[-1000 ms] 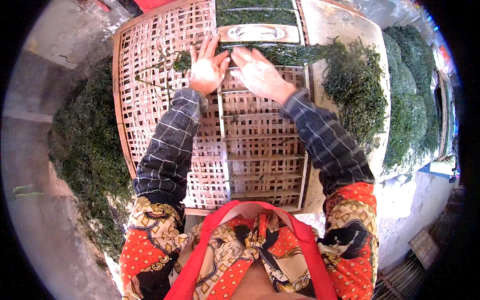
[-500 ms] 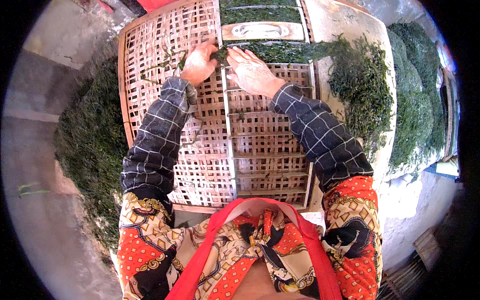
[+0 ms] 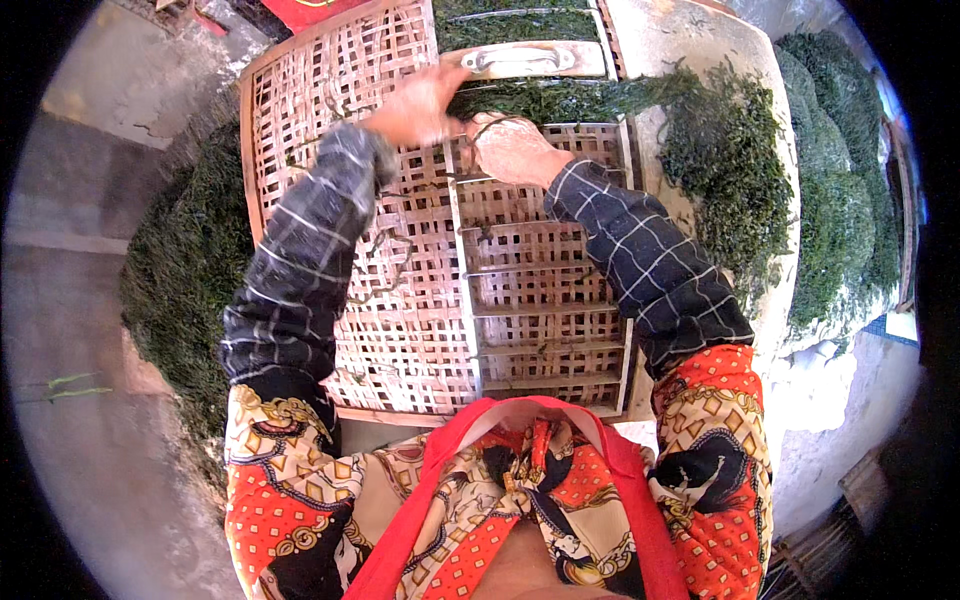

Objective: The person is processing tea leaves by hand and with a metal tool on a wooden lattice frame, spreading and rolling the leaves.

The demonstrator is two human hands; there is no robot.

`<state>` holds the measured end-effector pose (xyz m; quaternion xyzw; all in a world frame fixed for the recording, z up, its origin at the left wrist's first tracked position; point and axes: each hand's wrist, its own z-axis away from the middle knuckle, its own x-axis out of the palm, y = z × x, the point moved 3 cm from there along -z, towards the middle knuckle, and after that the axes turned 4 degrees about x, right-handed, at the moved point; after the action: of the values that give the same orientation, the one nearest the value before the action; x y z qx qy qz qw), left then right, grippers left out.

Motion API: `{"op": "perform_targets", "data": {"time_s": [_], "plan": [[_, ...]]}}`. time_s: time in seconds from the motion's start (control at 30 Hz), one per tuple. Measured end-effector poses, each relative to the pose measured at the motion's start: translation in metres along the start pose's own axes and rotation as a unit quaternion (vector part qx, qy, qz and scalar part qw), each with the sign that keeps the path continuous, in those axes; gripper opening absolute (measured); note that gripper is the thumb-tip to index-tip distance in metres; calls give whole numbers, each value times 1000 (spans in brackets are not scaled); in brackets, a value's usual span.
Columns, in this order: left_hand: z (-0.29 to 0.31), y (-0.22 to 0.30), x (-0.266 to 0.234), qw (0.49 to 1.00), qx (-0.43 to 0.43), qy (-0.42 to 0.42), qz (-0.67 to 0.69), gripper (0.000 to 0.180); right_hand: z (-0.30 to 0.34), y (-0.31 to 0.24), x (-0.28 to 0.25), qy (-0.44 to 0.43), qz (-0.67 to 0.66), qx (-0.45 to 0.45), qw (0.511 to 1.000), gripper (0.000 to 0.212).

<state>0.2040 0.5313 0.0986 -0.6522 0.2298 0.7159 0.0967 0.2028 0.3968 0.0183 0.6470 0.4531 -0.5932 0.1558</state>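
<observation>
A slatted wooden frame (image 3: 625,300) lies over the right part of a woven bamboo tray (image 3: 400,340). Dark green seaweed (image 3: 540,102) fills a far slot of the frame, just nearer to me than a wooden block with a white handle (image 3: 518,60). My left hand (image 3: 412,108) is smeared by motion over the tray, its fingertips close to the block's left end. At the near edge of the filled slot, my right hand (image 3: 512,150) has its fingers curled in, with a dark seaweed strand at them. The fingertips are partly hidden.
A loose seaweed pile (image 3: 735,165) lies on the pale board (image 3: 690,30) right of the frame. Larger heaps stand at the far right (image 3: 830,180) and left of the tray (image 3: 190,270). Stray strands cling to the weave. A red object (image 3: 305,12) is behind.
My left hand has lifted and moved right and away, toward the handled block. My right hand has drawn slightly toward me, and its fingers have gone from flat to curled.
</observation>
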Motion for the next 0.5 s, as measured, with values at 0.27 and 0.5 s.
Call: {"op": "perform_targets", "data": {"time_s": [0.27,0.5], "plan": [[18,-29,67,969,17,213,126,53,-5,-5,-22,8,-63,44,997,28],[7,-18,94,911,-48,361,193,57,20,35,-46,261,-549,185,772,26]]}}
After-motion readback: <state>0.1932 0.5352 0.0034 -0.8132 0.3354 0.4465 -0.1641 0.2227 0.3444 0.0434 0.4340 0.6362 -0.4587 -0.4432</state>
